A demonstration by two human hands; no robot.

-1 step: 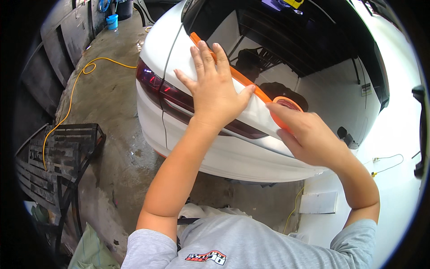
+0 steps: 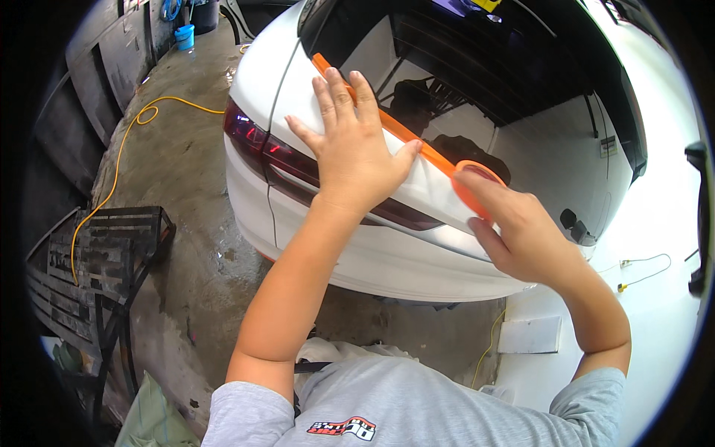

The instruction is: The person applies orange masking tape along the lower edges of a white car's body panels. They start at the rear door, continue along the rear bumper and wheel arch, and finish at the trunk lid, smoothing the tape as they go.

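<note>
An orange strip of masking tape (image 2: 398, 128) runs along the lower edge of the dark rear window (image 2: 521, 89) of a white car (image 2: 287, 97). My left hand (image 2: 354, 156) lies on the white panel with its fingers spread. Its fingertips and thumb touch the tape. At the strip's right end, my right hand (image 2: 525, 227) grips the orange tape roll (image 2: 468, 197), which stays joined to the strip. The fingers' undersides are hidden. Below the left hand is the dark red tail light (image 2: 294, 161).
A black slatted metal bench (image 2: 100, 246) stands at the left, with a yellow cord (image 2: 119, 160) across it and the wet floor. A blue bucket (image 2: 185, 37) sits far left. A white wall (image 2: 640, 328) and a white panel (image 2: 529, 335) are on the right.
My right hand and the tape roll have shifted slightly to the right. The tape between the left thumb and the roll looks straighter. My left hand stays on the strip.
</note>
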